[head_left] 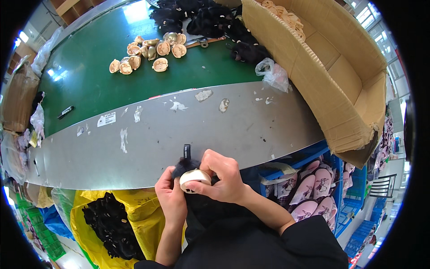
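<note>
Head view: right hand [226,172] with thumb and fingers closed round a cream rounded shell [196,178], whose opening faces the person. Left hand [172,197] is just beside it, its thumb and fingers gripping a black fluffy piece [182,167] that sits against the far side of the shell; some of the left fingertips are hidden. A short black strap [187,151] sticks up from just beyond the fingers.

Farther out from the fingertips lies a grey metal strip [179,127] with torn sticker scraps, then a green tabletop [98,89]. On the green, well beyond the fingers and a little to their left, is a cluster of loose shells [160,65], peach inside. Past these, to the right, black fluffy pieces are heaped [206,22]. Far right of the fingers stands an open cardboard box [304,67]. Left of and below the left hand, a yellow bag [145,210] holds black items [112,224]. Right of the right hand, a blue crate [333,161] holds pink slippers [321,181].
</note>
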{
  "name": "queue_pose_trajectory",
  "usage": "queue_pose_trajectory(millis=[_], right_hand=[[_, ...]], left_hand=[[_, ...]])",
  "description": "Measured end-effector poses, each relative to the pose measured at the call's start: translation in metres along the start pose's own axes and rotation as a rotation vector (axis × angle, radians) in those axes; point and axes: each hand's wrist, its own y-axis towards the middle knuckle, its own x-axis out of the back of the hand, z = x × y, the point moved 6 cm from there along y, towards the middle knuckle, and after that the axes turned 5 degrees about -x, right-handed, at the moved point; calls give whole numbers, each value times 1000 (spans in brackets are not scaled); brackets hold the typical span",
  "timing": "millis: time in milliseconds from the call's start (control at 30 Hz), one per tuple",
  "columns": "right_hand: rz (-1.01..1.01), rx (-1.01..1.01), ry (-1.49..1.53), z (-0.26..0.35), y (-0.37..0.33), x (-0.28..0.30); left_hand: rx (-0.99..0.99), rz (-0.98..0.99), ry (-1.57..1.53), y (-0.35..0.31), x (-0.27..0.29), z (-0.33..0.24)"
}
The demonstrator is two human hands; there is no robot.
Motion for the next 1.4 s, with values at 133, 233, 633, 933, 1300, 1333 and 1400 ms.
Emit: queue_pose_trajectory(millis=[133, 233, 633, 933, 1300, 1333, 1400], right_hand=[[-42, -81, 36, 1, -8, 2], [-124, 69, -115, 12, -5, 10], [-258, -2, 52, -1, -7, 14], [-202, -153, -36, -10, -13, 16], [-179, -79, -103, 1, -10, 26], [-145, -42, -95, 4, -10, 25], [-80, -15, -88, 0, -14, 20]], left_hand=[[95, -49, -411, -2, -13, 0], [-242, 31, -121, -4, -9, -11], [-668, 176, 755, -11, -38, -38], [-701, 183, 801, -16, -46, -33], [-644, 11, 642, -9, -37, -37], [-623, -18, 551, -6, -34, -38], [-495, 0, 355, -1, -26, -30]])
